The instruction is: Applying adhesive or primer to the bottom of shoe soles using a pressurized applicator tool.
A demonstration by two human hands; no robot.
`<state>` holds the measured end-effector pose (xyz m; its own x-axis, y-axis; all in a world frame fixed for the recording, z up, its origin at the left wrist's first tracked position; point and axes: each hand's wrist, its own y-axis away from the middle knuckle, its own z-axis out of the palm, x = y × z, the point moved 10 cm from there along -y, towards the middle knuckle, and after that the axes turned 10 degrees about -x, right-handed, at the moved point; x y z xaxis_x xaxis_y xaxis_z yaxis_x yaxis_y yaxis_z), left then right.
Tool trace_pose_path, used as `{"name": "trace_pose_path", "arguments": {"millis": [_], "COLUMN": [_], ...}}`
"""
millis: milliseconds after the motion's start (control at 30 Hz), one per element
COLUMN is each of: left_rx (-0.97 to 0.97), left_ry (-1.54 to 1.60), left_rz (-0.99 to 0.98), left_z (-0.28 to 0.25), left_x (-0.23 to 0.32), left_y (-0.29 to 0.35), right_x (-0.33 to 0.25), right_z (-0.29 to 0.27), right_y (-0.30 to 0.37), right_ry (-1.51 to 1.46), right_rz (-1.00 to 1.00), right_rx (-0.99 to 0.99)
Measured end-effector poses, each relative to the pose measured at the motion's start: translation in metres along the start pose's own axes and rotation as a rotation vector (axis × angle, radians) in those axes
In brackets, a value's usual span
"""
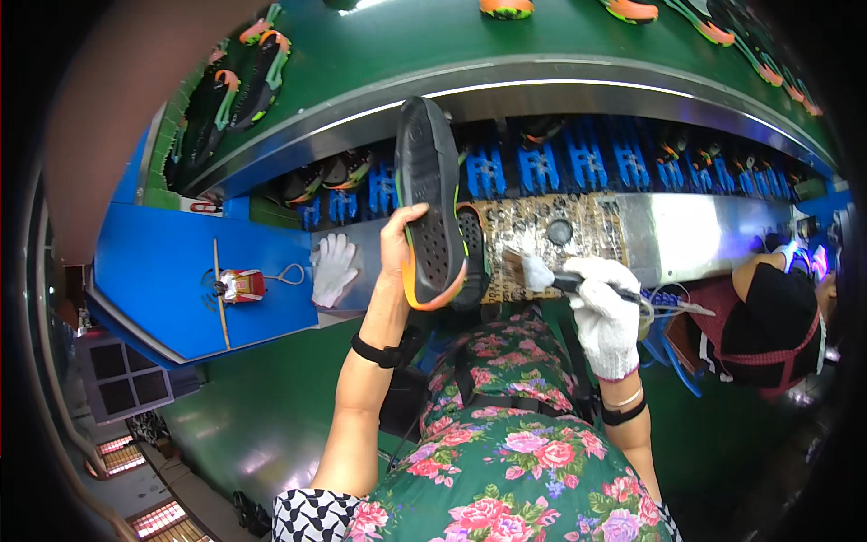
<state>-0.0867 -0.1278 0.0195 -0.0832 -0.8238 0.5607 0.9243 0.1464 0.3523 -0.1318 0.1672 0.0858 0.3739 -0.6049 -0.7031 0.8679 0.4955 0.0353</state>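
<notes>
Harsh white glare on the metal worktop (673, 230) (fisheye curves, black corners).

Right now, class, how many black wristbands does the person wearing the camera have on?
2: one black wristband circles the left wrist; the other wristband circles the right wrist, below the white glove, which could hide another.

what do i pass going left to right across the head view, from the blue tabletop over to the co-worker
thin stick → small red item → loose white glove → bare left hand with the black shoe → bristles of the brush → gloved right hand → co-worker
</notes>
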Motion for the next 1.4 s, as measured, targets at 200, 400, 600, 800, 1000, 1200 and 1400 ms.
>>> {"name": "trace_pose_path", "arguments": {"millis": [200, 400, 600, 800, 1000, 1200, 1400], "left_rx": [-0.187, -0.491, -0.387, -0.342, -0.142, -0.100, -0.294], "left_ry": [0.172, 0.359, 0.429, 0.280, -0.365, 0.083, -0.058], "left_rz": [-0.154, -0.048, 0.039, 0.086, 0.060, 0.143, 0.072], "left_z": [0.037, 0.083, 0.088, 0.100, 0.075, 0.064, 0.015], "left_x": [-0.078, -0.093, -0.096, -0.101, -0.112, -0.110, -0.135], "left_y": [0.030, 0.046, 0.044, 0.047, 0.048, 0.034, 0.025], "right_x": [-0.040, -0.053, -0.054, -0.063, -0.043, -0.051, -0.029], "right_z": [0.074, 0.096, 0.115, 0.122, 0.135, 0.129, 0.141], "right_y": [-0.021, -0.014, -0.011, -0.019, -0.011, -0.015, -0.003], "right_ry": [0.483, 0.836, 1.218, 1.206, 1.285, 1.196, 1.106], "right_rz": [-0.212, -0.333, -0.589, -0.598, -0.650, -0.603, -0.756], "right_rx": [-0.196, -0.227, -0.370, -0.377, -0.424, -0.397, -0.413]}}
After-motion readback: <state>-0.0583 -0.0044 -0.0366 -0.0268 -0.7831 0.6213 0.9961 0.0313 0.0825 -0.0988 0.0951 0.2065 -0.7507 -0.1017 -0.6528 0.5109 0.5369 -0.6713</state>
